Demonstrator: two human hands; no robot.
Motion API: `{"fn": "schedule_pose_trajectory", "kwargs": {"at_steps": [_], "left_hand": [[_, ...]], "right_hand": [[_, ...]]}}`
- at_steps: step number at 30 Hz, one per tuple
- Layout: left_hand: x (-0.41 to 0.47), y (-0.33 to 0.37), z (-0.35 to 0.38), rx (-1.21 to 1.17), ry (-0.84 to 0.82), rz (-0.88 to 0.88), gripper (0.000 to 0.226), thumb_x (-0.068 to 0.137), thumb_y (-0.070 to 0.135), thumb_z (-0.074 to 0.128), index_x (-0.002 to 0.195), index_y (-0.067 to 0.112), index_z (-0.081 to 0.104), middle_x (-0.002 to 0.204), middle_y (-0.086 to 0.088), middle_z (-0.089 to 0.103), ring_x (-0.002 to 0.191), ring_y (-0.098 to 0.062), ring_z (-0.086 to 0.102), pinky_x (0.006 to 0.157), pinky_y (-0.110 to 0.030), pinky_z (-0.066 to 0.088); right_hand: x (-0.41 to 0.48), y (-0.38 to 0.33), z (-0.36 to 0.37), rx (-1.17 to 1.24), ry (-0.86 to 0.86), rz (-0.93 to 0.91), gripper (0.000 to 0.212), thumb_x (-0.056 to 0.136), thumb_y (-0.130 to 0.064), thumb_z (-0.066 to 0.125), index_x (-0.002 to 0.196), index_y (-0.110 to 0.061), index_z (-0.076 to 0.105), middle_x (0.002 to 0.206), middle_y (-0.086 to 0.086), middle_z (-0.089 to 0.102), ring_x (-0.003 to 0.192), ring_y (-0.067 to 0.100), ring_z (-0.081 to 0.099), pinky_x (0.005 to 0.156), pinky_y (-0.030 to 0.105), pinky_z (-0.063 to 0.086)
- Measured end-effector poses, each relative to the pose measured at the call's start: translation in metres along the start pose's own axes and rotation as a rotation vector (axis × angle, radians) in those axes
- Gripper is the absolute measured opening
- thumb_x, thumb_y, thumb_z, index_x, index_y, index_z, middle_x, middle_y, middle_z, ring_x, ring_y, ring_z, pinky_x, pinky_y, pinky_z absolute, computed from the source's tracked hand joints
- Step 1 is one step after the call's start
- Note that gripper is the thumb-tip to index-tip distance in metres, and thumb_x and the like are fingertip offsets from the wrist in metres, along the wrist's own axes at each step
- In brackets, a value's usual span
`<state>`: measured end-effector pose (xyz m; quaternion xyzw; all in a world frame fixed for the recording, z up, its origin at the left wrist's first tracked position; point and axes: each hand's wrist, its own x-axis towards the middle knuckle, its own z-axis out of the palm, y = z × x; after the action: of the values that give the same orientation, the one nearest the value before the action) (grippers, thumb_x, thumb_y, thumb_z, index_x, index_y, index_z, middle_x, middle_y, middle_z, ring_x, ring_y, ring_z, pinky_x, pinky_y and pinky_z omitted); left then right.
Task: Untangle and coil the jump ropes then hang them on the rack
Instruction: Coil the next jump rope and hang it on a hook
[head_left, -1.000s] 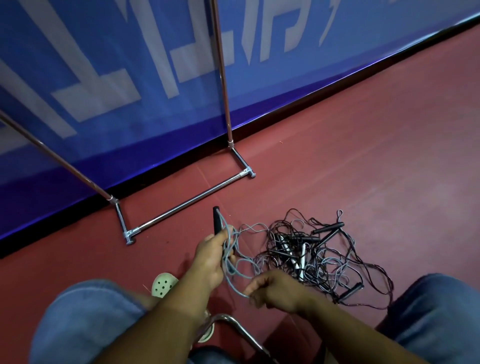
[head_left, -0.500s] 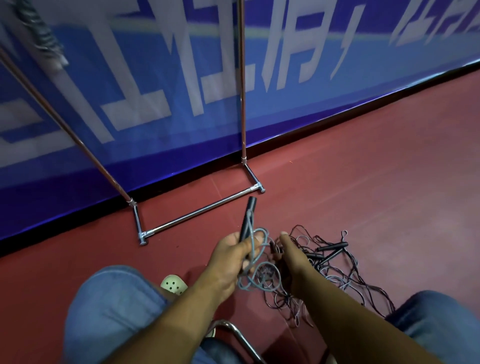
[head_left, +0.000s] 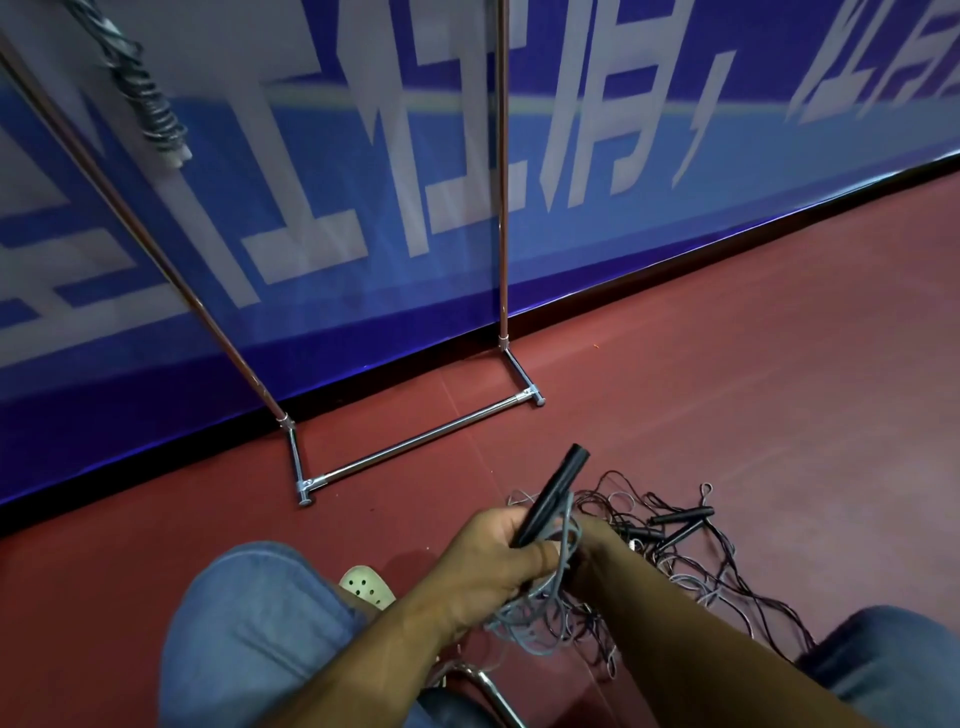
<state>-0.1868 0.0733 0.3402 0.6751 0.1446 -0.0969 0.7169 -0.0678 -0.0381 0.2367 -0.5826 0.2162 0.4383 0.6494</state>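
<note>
My left hand (head_left: 493, 564) grips a black jump-rope handle (head_left: 555, 491) that points up and right, together with grey rope loops (head_left: 537, 623) hanging below the fist. My right hand (head_left: 595, 538) sits just behind those loops, its fingers hidden by the rope and my left hand. A tangle of dark and grey ropes with several black handles (head_left: 680, 525) lies on the red floor to the right. The chrome rack (head_left: 415, 448) stands ahead against the wall. One coiled rope (head_left: 150, 101) hangs high at its left.
A blue banner wall (head_left: 623, 218) runs behind the rack. My jean-clad knees (head_left: 249, 634) flank the work. A pale perforated sandal (head_left: 366, 587) and a chrome chair frame (head_left: 485, 686) lie beneath my arms. Red floor (head_left: 779, 389) stretches right.
My view tilted up toward the rack. My left hand lifted the handle and loops higher. My right hand left the rope strand it was pinching and moved in behind the coil.
</note>
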Motion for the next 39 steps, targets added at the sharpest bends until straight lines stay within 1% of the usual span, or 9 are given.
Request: {"fn": "schedule_pose_trajectory", "kwargs": {"at_steps": [4,10,13,16,21,24,27,37,39], "left_hand": [[0.006,-0.008,-0.003,-0.11,0.259,-0.077,0.017,0.095,0.018,0.062,0.102,0.004,0.07,0.063,0.007,0.06,0.054,-0.007,0.051,0.051,-0.02,0.041],[0.025,-0.019,-0.014,0.11,0.538,-0.099,0.018,0.104,0.028,0.052,0.091,0.025,0.064,0.075,0.002,0.062,0.064,-0.014,0.054,0.067,-0.035,0.045],[0.034,-0.026,-0.02,0.224,0.581,-0.073,0.024,0.1,0.047,0.053,0.099,0.029,0.069,0.116,-0.005,0.07,0.103,-0.016,0.065,0.096,-0.036,0.054],[0.036,-0.018,-0.018,0.056,0.579,-0.021,0.013,0.104,0.031,0.058,0.093,0.034,0.064,0.099,0.005,0.06,0.077,0.001,0.053,0.069,-0.009,0.043],[0.044,-0.02,-0.009,-0.236,0.585,-0.004,0.011,0.104,0.022,0.058,0.105,0.022,0.069,0.102,-0.005,0.077,0.096,-0.024,0.073,0.082,-0.037,0.056],[0.045,-0.013,-0.003,-0.527,0.562,0.007,0.022,0.106,0.024,0.054,0.107,0.009,0.07,0.092,-0.011,0.072,0.079,-0.024,0.072,0.062,-0.034,0.056],[0.045,-0.007,-0.003,-0.548,0.559,-0.012,0.023,0.106,0.027,0.055,0.111,0.015,0.074,0.1,-0.01,0.076,0.088,-0.022,0.074,0.066,-0.032,0.057],[0.044,-0.011,-0.005,-0.435,0.492,-0.076,0.024,0.106,0.036,0.053,0.117,0.022,0.068,0.093,-0.005,0.076,0.077,-0.019,0.069,0.055,-0.029,0.052],[0.042,-0.013,-0.011,-0.385,0.462,-0.133,0.024,0.106,0.038,0.052,0.114,0.022,0.07,0.097,-0.002,0.078,0.087,-0.02,0.071,0.077,-0.038,0.056]], "right_hand": [[0.01,-0.004,0.002,0.046,0.037,-0.086,0.049,0.073,0.01,0.062,0.12,0.023,0.054,0.096,0.028,0.061,0.079,0.035,0.061,0.069,0.041,0.055],[-0.018,-0.032,0.002,0.099,0.014,-0.34,0.035,0.092,0.001,0.06,0.125,-0.008,0.059,0.094,0.009,0.072,0.056,0.011,0.055,0.049,0.023,0.046],[-0.036,-0.039,0.01,-0.005,-0.014,-0.503,0.031,0.098,-0.005,0.054,0.127,-0.017,0.059,0.097,0.006,0.075,0.058,0.012,0.054,0.05,0.024,0.044],[-0.053,-0.034,0.016,-0.131,-0.079,-0.609,0.031,0.101,-0.006,0.052,0.128,-0.019,0.061,0.102,0.006,0.075,0.066,0.013,0.057,0.058,0.026,0.043],[-0.076,-0.025,0.035,-0.179,-0.148,-0.621,0.027,0.1,-0.006,0.057,0.122,-0.019,0.064,0.106,0.006,0.076,0.081,0.013,0.068,0.065,0.024,0.051],[-0.079,-0.017,0.043,-0.192,-0.19,-0.611,0.023,0.099,-0.009,0.062,0.121,-0.017,0.065,0.106,0.002,0.077,0.091,0.014,0.073,0.071,0.023,0.054],[-0.08,-0.015,0.044,-0.193,-0.209,-0.602,0.026,0.099,-0.014,0.065,0.125,-0.018,0.064,0.111,0.0,0.077,0.1,0.016,0.074,0.074,0.022,0.055],[-0.082,-0.015,0.043,-0.348,-0.279,-0.652,0.031,0.102,-0.009,0.059,0.131,-0.018,0.06,0.077,-0.006,0.071,0.065,0.008,0.064,0.061,0.022,0.052],[-0.082,-0.018,0.042,-0.358,-0.26,-0.677,0.029,0.1,-0.001,0.057,0.125,-0.014,0.065,0.074,-0.01,0.07,0.059,-0.001,0.061,0.056,0.014,0.047]]}}
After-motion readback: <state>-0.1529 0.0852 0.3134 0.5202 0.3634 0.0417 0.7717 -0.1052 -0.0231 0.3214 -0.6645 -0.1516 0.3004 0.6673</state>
